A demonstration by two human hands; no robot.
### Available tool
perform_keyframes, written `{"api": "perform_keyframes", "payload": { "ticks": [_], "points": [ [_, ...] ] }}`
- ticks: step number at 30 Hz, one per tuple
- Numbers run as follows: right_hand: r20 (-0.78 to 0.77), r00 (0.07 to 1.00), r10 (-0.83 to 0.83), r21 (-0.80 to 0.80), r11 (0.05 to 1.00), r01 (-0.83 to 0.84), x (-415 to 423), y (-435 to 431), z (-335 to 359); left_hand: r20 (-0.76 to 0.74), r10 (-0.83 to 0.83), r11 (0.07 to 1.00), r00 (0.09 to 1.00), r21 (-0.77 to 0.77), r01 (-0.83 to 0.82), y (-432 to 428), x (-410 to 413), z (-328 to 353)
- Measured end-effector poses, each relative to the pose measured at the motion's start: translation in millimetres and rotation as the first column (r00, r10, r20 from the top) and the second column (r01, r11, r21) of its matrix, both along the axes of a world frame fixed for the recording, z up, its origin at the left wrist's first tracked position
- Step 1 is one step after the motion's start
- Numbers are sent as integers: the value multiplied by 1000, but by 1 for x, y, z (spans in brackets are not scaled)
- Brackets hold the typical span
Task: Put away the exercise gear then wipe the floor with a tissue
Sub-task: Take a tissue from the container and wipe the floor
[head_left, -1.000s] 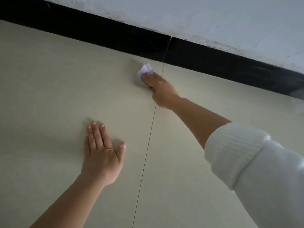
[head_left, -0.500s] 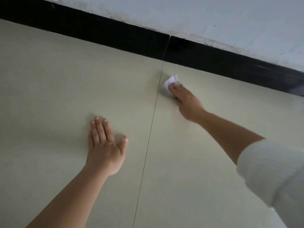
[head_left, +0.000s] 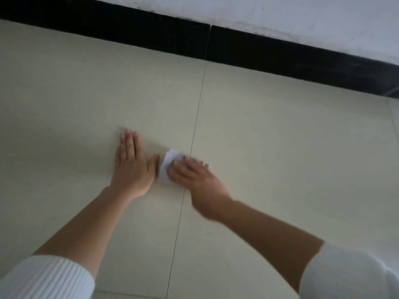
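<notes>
The fingers (head_left: 182, 167) of the right hand (head_left: 198, 184) are bent over a white tissue (head_left: 166, 167) and hold it down on the floor (head_left: 280, 147). Motion blur covers them, so we cannot tell how the thumb lies. The tissue is a small crumpled or folded pad. Its far and left edges show beyond the fingertips, and the rest is hidden under the hand. It lies just left of the dark grout line (head_left: 197, 117) between two pale tiles, and the back of the right hand crosses that line. On one finger we make out something shiny, too blurred to name.

Just beside the tissue, on the left tile, the left hand (head_left: 132, 169) lies flat, palm down, holding nothing. Its fingers (head_left: 129, 145) are straight and close together, pointing toward the wall. The thumb is spread sideways with its tip right by the tissue's edge; we cannot tell whether they touch.

Further out, both forearms are bare. We see a white ribbed left sleeve (head_left: 43, 277) in the lower left corner and a white right sleeve (head_left: 349, 275) in the lower right. At the floor's far edge runs a black skirting board (head_left: 129, 24), with a joint in line with the grout. Above it is a pale wall (head_left: 302, 16), scuffed along its bottom.
</notes>
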State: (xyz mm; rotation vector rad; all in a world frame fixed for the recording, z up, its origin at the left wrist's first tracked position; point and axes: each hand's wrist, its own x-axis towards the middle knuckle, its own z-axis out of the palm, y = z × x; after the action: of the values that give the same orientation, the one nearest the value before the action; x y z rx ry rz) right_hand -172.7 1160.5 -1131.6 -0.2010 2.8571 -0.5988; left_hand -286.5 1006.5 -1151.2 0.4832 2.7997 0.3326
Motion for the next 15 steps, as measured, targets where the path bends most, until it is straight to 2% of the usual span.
{"api": "perform_keyframes", "payload": {
  "ticks": [2, 5, 7, 9, 11, 13, 15],
  "points": [
    [-8, 990, 140, -18, 990, -140, 41, -24, -1, -14, -45, 999, 999, -11, 45, -13, 10, 1],
    [69, 930, 362, -114, 929, -353, 79, -27, -1, 20, -27, 999, 999, -24, 27, -20, 35, 8],
    [45, 910, 413, -79, 909, -409, 85, -11, 0, 46, -36, 999, 998, -26, 37, -23, 55, 11],
    [37, 953, 302, -26, 953, -301, 84, 14, -3, 70, -40, 999, 997, -29, 42, -28, 72, 14],
    [39, 999, 21, 12, 1000, -22, 83, 43, -4, 97, -55, 995, 994, -73, 62, -35, 89, 17],
    [-20, 970, -242, 7, 970, 242, 81, 69, -3, 131, -61, 992, 989, -105, 75, -39, 105, 21],
    [-27, 925, -380, 28, 924, 381, 83, 92, 0, 160, -62, 991, 985, -110, 81, -39, 120, 25]
  ]
}}
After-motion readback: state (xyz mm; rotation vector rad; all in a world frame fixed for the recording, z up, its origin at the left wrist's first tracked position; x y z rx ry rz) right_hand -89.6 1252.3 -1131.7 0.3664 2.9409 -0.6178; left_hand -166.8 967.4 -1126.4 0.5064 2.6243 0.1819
